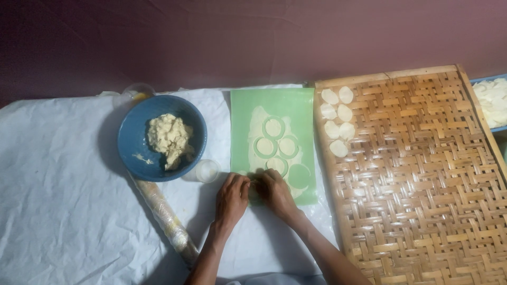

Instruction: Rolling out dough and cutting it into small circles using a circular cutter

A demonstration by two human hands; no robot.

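A green mat [296,103] lies on white paper, with a thin sheet of pale dough [259,119] rolled on it. Several round discs [273,127] are cut into the sheet. My left hand [232,198] and my right hand [275,191] meet at the mat's near edge, fingers curled together over the dough there. Whatever sits between the fingers is hidden. A woven bamboo tray [422,179] to the right carries several cut dough rounds [338,119] at its far left corner.
A blue bowl [132,142] with a lump of dough [169,138] stands left of the mat. A small clear cup [207,171] sits beside it, and a wrapped rolling pin [166,216] lies below. A blue tray [494,97] with pale pieces is at far right.
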